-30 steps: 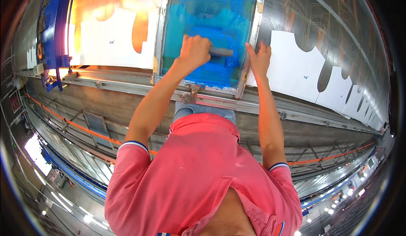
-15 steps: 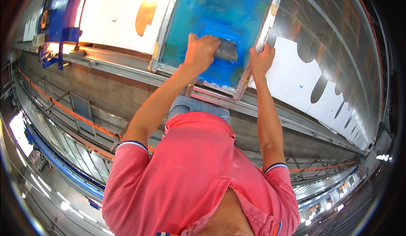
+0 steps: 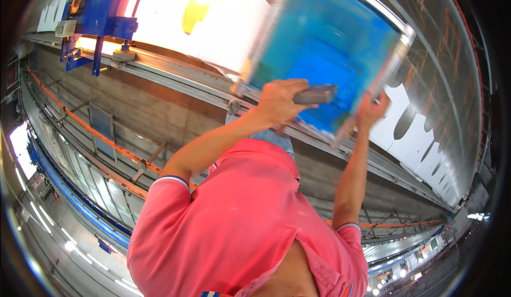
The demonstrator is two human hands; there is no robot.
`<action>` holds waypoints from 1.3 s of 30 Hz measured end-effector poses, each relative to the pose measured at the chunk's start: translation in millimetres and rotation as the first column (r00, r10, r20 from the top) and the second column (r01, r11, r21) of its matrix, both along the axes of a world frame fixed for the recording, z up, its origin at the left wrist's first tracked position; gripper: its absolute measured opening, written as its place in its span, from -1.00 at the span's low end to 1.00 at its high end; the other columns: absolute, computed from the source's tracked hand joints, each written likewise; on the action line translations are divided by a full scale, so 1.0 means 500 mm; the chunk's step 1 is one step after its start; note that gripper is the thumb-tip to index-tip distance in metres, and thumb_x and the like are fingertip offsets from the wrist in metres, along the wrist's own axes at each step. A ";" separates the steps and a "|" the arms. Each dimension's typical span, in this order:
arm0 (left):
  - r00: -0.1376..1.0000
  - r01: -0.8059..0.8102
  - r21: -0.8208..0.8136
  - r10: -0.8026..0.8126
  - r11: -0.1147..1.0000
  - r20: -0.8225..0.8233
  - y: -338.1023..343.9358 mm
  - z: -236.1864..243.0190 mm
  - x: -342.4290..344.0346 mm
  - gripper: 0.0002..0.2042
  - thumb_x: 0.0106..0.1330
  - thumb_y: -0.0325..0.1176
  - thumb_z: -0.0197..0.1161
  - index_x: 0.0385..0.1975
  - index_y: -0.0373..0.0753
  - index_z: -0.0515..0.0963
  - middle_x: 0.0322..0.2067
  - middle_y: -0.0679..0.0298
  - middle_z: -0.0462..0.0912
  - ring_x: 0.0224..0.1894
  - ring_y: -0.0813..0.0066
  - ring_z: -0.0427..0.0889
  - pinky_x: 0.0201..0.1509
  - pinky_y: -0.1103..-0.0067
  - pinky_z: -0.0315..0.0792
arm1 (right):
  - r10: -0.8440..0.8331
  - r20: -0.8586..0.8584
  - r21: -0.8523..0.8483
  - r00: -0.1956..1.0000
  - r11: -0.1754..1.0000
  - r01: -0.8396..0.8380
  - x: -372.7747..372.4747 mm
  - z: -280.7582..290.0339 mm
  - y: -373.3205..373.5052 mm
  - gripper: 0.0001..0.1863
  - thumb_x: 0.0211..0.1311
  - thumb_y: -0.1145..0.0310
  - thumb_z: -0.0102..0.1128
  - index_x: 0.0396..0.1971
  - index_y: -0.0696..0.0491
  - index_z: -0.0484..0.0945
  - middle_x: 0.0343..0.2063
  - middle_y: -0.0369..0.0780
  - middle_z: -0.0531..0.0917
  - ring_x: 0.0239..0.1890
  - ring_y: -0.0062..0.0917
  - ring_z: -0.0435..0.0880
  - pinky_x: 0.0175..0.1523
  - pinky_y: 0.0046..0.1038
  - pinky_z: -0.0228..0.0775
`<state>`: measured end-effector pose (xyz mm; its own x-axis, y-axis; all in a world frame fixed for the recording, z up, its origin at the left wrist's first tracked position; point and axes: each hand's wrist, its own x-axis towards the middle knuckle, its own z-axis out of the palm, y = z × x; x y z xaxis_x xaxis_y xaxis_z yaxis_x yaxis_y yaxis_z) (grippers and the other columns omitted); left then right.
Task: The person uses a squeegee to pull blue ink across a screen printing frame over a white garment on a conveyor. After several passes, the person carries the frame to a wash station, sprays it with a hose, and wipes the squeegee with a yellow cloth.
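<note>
My left hand (image 3: pixel 278 104) is closed around a dark squeegee (image 3: pixel 319 94), held over the near part of a printing screen. Blue ink (image 3: pixel 319 71) is smeared across the screen's mesh. The screen's pale metal frame (image 3: pixel 396 55) is tilted and slightly blurred. At the near right corner, my right hand (image 3: pixel 371 110) grips the frame's edge. To the right of the screen lie white cut fabric pieces (image 3: pixel 396 129) with rounded cutouts. Another white piece (image 3: pixel 239 15) lies to its left, under bright light.
A blue machine (image 3: pixel 101 10) with a glowing orange-white area beside it stands at the upper left. A metal rail (image 3: pixel 175 79) runs along the table's near edge. Orange bars (image 3: pixel 96 127) and racks are behind me, below in the picture.
The screen has shifted right along the table with both my hands. My left hand has brought the squeegee nearer to me, toward the screen's near end. The left white piece is more uncovered.
</note>
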<state>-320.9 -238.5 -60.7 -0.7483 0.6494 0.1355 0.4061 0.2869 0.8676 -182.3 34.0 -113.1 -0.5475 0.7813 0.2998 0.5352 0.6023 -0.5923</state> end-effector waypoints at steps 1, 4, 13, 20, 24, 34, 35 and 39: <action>0.982 0.010 0.039 -0.017 0.999 0.189 0.020 0.018 0.012 -0.55 -0.13 -0.19 0.57 -0.22 -0.26 0.67 -0.11 0.10 0.68 -0.11 0.21 0.68 0.04 0.45 0.52 | -0.031 -0.002 0.000 1.000 1.000 0.031 0.053 0.029 0.031 -0.66 0.00 0.44 0.28 -0.15 0.11 0.55 -0.29 -0.21 0.49 -0.22 -0.40 0.48 -0.14 -0.40 0.36; 0.896 0.083 0.268 -0.190 0.960 0.402 0.070 0.024 0.047 -0.58 -0.13 -0.16 0.59 -0.28 -0.23 0.70 -0.01 0.07 0.63 0.01 0.20 0.63 0.12 0.43 0.46 | -0.209 0.161 0.233 0.965 0.958 0.168 0.236 0.152 0.077 -0.63 0.10 0.37 0.30 -0.07 0.13 0.55 -0.17 -0.17 0.54 -0.18 -0.40 0.53 -0.21 -0.41 0.41; 0.352 -0.043 0.411 -0.371 0.911 0.859 0.184 -0.058 0.131 -0.31 -0.01 -0.28 0.56 0.20 -0.15 0.45 -0.06 0.22 0.65 0.04 0.57 0.52 0.11 0.54 0.35 | -0.674 0.288 0.469 0.681 0.719 0.513 0.545 0.346 -0.038 -0.41 0.17 0.17 0.29 0.07 0.32 0.47 0.02 0.06 0.46 0.08 -0.15 0.46 0.17 -0.21 0.33; 0.224 0.171 0.451 -0.481 0.876 0.848 0.246 -0.057 0.097 -0.17 0.03 -0.17 0.53 0.31 -0.28 0.28 -0.04 0.12 0.60 0.00 0.51 0.52 0.06 0.59 0.40 | -0.808 0.192 0.362 0.556 0.585 0.726 0.579 0.314 -0.155 -0.37 0.18 0.21 0.27 0.09 0.39 0.40 0.04 0.06 0.48 0.08 -0.18 0.47 0.19 -0.26 0.33; 0.230 0.240 0.549 -0.596 0.801 0.769 0.237 -0.041 0.112 -0.11 0.00 -0.10 0.53 0.30 -0.38 0.25 0.07 -0.02 0.56 0.05 0.43 0.54 0.13 0.56 0.39 | -0.855 0.101 0.206 0.508 0.518 0.831 0.595 0.283 -0.208 -0.38 0.21 0.19 0.18 0.10 0.41 0.40 -0.02 0.09 0.54 -0.01 -0.17 0.53 0.13 -0.25 0.36; 0.421 0.456 0.434 -0.618 0.777 0.664 0.149 0.099 0.231 -0.03 -0.04 -0.01 0.53 0.35 -0.32 0.18 0.23 -0.07 0.36 0.32 0.08 0.29 0.37 0.34 0.18 | -0.875 -0.245 -0.183 0.418 0.465 0.866 0.712 0.278 -0.307 -0.50 0.37 0.17 -0.02 -0.07 0.38 0.53 -0.03 0.06 0.57 -0.05 -0.20 0.58 0.05 -0.21 0.46; 0.428 0.440 0.463 -0.633 0.769 0.645 0.141 0.108 0.239 -0.05 -0.02 -0.04 0.52 0.34 -0.34 0.20 0.25 -0.04 0.35 0.31 0.15 0.30 0.38 0.40 0.17 | -0.858 -0.314 -0.279 0.406 0.492 0.824 0.715 0.276 -0.300 -0.48 0.38 0.15 -0.03 -0.04 0.39 0.51 -0.02 0.05 0.56 -0.05 -0.21 0.57 0.04 -0.22 0.46; 0.455 0.372 0.526 -0.644 0.765 0.615 0.115 0.131 0.318 -0.11 0.02 -0.11 0.51 0.33 -0.34 0.22 0.31 0.04 0.31 0.34 0.30 0.28 0.40 0.48 0.14 | -0.796 -0.265 -0.203 0.544 0.597 0.776 0.807 0.265 -0.267 -0.46 0.37 0.12 -0.01 -0.02 0.38 0.50 -0.02 0.05 0.55 -0.04 -0.20 0.56 0.04 -0.19 0.45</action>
<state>-161.7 -181.0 4.7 -0.2084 0.9773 -0.0386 -0.4105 -0.0516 0.9104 221.1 -99.7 19.4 0.4044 0.8741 0.2692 0.5688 -0.0099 -0.8224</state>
